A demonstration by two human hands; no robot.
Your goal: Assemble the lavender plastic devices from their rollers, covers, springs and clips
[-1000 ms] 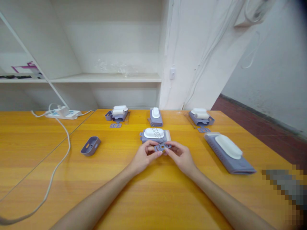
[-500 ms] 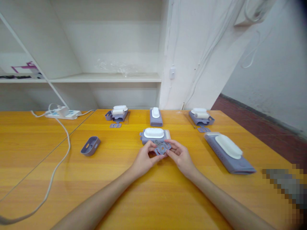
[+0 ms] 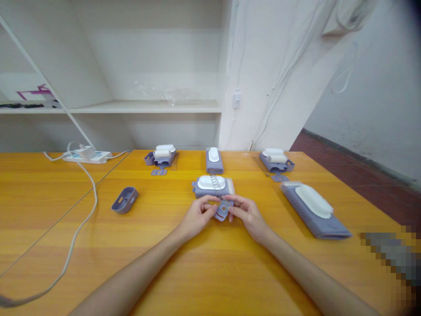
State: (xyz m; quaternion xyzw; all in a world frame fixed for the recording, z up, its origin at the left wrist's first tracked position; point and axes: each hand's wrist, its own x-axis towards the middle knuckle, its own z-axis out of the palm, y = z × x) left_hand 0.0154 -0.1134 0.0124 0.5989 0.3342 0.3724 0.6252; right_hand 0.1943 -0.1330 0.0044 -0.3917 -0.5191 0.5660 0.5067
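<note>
Purple plate (image 3: 221,213) sits between left hand (image 3: 197,218) and right hand (image 3: 249,216), both seemingly pinching it.

Open tabletop (image 3: 223,272) between 2 forearms (image 3: 141,268), white-topped purple body (image 3: 206,192) blocking ahead, cable (image 3: 95,199) crossing far left

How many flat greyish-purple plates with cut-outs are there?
3: one held plate, between the left hand and right hand; a back-left plate and a back-right plate, both on the table. Others may be hidden.
</note>
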